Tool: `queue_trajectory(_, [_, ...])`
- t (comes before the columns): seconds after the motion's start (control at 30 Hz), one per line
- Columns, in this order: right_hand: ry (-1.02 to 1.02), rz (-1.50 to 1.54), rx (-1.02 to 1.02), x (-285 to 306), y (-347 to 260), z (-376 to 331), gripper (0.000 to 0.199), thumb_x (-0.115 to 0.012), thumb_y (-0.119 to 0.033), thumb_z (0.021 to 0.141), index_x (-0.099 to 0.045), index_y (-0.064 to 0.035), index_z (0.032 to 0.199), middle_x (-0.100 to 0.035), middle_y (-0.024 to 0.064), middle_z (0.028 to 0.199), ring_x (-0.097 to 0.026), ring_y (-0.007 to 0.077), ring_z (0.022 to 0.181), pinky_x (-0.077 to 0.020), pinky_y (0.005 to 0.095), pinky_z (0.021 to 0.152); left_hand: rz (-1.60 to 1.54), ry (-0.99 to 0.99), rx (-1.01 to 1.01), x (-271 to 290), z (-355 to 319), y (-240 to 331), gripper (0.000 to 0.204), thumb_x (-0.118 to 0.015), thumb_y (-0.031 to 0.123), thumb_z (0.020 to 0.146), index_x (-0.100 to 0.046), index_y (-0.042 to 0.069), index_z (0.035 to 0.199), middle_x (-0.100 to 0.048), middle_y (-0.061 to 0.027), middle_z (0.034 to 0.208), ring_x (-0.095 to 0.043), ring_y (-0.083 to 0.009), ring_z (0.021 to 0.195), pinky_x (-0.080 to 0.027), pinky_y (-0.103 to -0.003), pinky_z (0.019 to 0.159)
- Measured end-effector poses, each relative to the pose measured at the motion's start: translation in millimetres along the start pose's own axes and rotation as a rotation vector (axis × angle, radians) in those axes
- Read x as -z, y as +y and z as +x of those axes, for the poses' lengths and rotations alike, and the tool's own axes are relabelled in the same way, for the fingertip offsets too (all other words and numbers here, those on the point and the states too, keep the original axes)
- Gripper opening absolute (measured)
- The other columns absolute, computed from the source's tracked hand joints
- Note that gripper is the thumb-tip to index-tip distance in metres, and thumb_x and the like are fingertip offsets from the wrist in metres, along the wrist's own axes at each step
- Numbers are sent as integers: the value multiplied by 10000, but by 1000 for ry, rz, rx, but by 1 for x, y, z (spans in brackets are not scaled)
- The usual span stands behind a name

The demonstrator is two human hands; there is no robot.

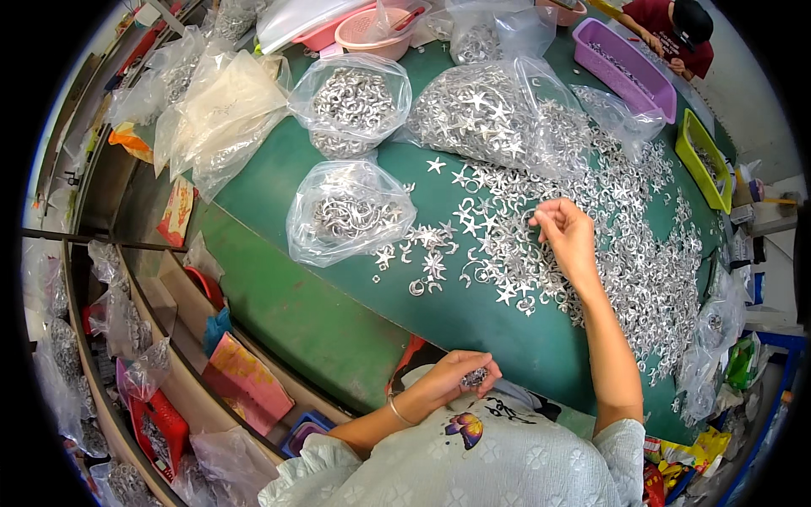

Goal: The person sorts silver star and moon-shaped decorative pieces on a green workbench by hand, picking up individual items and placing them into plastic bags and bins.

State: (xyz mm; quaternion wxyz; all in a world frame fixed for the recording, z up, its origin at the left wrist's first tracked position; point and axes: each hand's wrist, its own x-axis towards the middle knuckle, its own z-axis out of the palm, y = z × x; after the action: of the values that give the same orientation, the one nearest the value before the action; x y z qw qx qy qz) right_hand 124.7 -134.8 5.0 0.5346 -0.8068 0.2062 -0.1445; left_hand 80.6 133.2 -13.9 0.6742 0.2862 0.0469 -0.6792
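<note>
My left hand [448, 378] is held close to my body, fingers curled round a few small silvery metal pieces [475, 378]. Over the green table [541, 355], my right hand [564, 232] has its thumb and forefinger pinched on a small silvery crescent-like piece [533, 217], whose exact shape is hard to make out. Below and around that hand spreads a wide heap of silvery metal charms [650, 296], starfish and crescent shapes among them. A few starfish charms [436, 165] lie apart at the heap's left edge.
Clear plastic bags of metal pieces [351, 211] [355, 106] [498, 110] stand left of and behind the heap. A purple basket [623, 68] and a yellow-green basket [705, 160] sit far right. Another person [676, 38] works there. Shelving with bags [152, 338] stands left.
</note>
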Motion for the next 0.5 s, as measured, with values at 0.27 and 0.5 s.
queue_trajectory(0.27, [65, 97, -102, 10, -27, -51, 61, -606, -11, 886, -611, 39, 919, -683, 74, 755, -564, 50, 557, -451, 201, 488, 25, -5, 21, -4, 3, -4, 327, -481, 260, 987, -632, -10, 880, -561, -74, 682, -543, -170, 651, -450, -287, 619])
queue_trajectory(0.5, [-26, 42, -122, 14, -44, -84, 54, -630, -21, 873, -623, 30, 892, -678, 66, 721, -578, 51, 568, -463, 202, 495, -115, 150, -123, -15, 11, -1, 261, -468, 233, 991, -585, 3, 957, -520, -53, 688, -494, -168, 637, -419, -303, 607])
